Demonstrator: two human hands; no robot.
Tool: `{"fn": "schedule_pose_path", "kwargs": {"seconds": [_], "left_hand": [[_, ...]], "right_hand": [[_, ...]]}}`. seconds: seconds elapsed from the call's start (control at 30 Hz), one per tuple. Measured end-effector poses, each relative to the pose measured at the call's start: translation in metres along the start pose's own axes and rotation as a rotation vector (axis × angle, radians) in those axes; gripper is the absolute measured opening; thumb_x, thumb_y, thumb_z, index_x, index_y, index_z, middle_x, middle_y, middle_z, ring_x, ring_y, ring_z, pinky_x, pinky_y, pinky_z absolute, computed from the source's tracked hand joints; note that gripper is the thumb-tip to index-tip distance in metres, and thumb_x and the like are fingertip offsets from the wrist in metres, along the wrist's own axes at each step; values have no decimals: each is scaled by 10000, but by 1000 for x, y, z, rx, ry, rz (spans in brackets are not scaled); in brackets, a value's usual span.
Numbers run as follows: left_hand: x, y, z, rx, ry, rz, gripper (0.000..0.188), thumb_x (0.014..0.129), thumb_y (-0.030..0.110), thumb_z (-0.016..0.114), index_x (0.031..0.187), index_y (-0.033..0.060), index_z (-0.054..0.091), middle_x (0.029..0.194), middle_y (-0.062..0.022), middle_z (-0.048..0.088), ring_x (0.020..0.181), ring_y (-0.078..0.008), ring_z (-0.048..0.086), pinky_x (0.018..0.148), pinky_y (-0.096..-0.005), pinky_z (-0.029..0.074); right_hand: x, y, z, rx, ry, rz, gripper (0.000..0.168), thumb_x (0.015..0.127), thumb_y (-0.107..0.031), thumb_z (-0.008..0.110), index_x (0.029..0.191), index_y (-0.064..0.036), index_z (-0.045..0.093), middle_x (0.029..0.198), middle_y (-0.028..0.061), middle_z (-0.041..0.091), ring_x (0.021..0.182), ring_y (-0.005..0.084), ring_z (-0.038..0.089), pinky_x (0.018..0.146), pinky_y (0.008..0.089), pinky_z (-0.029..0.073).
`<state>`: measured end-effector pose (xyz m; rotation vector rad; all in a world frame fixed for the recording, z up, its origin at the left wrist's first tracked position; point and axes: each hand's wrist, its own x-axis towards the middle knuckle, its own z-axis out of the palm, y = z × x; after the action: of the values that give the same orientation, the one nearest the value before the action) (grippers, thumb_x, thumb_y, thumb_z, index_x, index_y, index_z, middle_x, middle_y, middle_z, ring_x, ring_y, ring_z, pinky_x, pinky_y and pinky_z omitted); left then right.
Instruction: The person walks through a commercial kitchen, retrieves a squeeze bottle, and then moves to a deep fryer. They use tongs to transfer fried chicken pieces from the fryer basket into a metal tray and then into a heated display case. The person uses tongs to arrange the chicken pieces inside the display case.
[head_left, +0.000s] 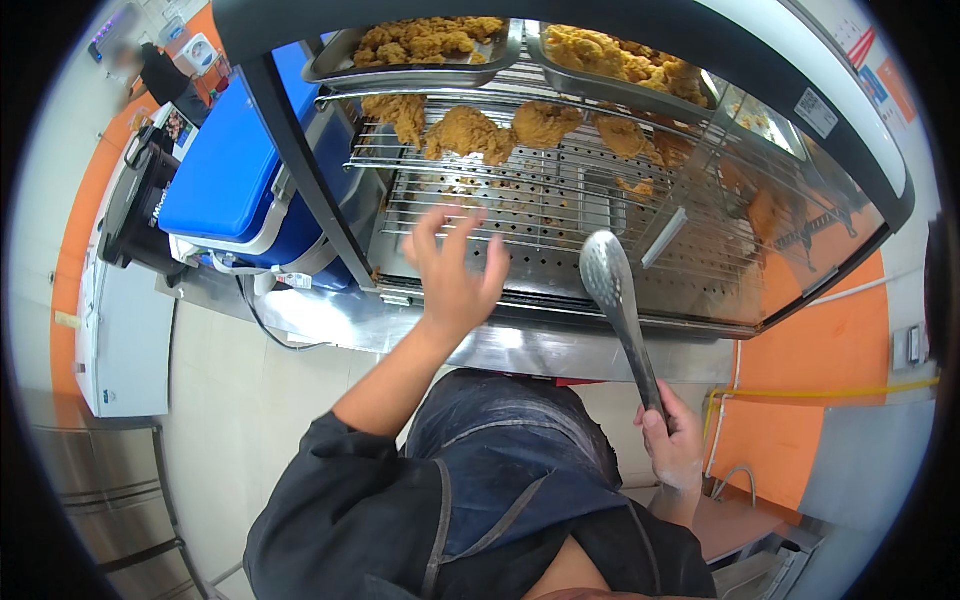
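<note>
My left hand (457, 270), fingers spread and holding nothing, is raised before the opening of a glass-sided food warmer, over the front edge of its wire rack (495, 172). In my right hand (671, 442) is the handle of metal serving tongs (611, 277), whose perforated, rounded end points up towards the warmer. Several pieces of fried chicken (469, 135) lie on the rack. Above them, a left metal tray (420, 77) and a right metal tray (622, 96) hold more fried pieces. Under the rack is a perforated metal base with crumbs on it.
A blue cooler box (225, 165) stands left of the warmer, with a black bin (135, 210) beyond it. The steel counter (300, 307) runs along the front, a cable hanging over its edge. A sliding glass panel (675, 232) covers the warmer's right part. Another person (165, 79) stands far left.
</note>
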<state>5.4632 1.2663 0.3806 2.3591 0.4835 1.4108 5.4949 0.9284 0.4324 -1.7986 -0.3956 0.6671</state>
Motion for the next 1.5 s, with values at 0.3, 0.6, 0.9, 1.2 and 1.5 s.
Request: {"fn": "schedule_pose_path", "kwargs": {"seconds": [0.3,0.6,0.9,1.2,1.5], "left_hand": [[-254,-91,-67,-267,-641,-434,309,786,-14,599,1092,24,590,1079,-178,558,948,-302,602,794,-357,515],[-395,-150,-154,80,-725,-904,341,805,17,575,1145,29,564,1124,-173,548,830,-292,631,781,-374,527],[-462,-155,-193,266,-888,-1149,393,810,78,579,1199,28,560,1194,-176,549,1099,-331,563,943,-391,479],[-462,-155,-188,231,-838,-1190,391,806,100,600,1190,30,574,1189,-177,562,1115,-339,558,953,-402,472],[-458,-157,-186,203,-876,-1237,355,814,127,611,1155,28,601,1189,-178,565,1079,-338,578,932,-398,485]], "right_hand": [[83,-95,61,-682,123,-443,510,859,-132,696,1328,-15,533,782,76,560,626,170,520,587,279,435],[123,-165,60,-1205,82,-608,486,892,-240,639,1338,-76,534,856,113,579,763,307,594,711,406,482],[141,-182,62,-1240,-10,-636,391,895,-158,621,1276,-77,587,811,153,596,748,344,593,698,409,473],[144,-172,61,-1164,31,-735,377,877,-77,643,1247,-18,603,723,157,542,627,283,521,636,339,444],[133,-154,80,-1042,146,-628,368,894,-139,627,1245,-33,601,758,156,586,668,314,562,637,385,449]]}}
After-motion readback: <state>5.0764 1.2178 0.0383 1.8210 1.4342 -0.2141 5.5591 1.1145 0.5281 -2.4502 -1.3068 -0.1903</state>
